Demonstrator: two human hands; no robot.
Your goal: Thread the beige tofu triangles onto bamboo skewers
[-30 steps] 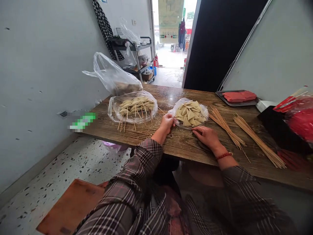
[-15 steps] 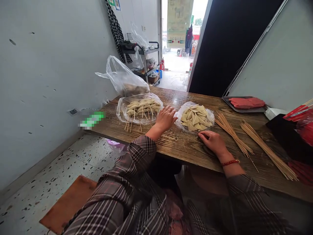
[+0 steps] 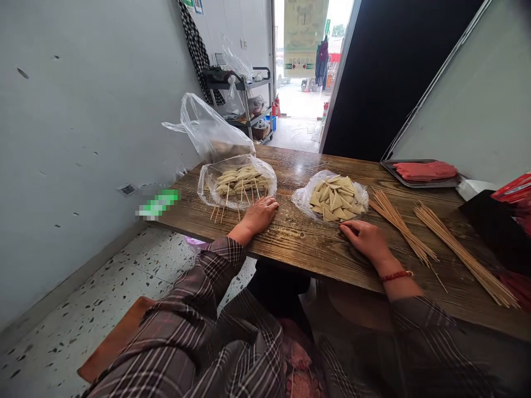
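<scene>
My left hand (image 3: 259, 214) rests on the wooden table (image 3: 290, 243), fingers loosely stretched to the right, nothing visible in it. It lies beside a clear plastic bag (image 3: 204, 190) bearing a pile of pale beige triangular pieces (image 3: 238, 179), with thin wooden skewers (image 3: 224, 205) sticking out toward me. My right hand (image 3: 367, 239) is closed in a pinch at the table's near side; what its thumb and forefinger hold, if anything, is too small to make out. Just beyond it, loose beige triangles (image 3: 336, 198) are heaped on another plastic bag (image 3: 302, 199).
Two bundles of bare skewers, a nearer bundle (image 3: 400, 224) and a farther-right bundle (image 3: 464, 254), lie right of my right hand. Behind them sits a dark tray (image 3: 415, 184) with pink-red slabs (image 3: 425, 170). A tall clear bag (image 3: 207, 130) stands at the table's back left.
My left hand has moved left and toward me, away from the loose triangles, and its fingers are less spread. My right hand keeps its pinch in nearly the same place.
</scene>
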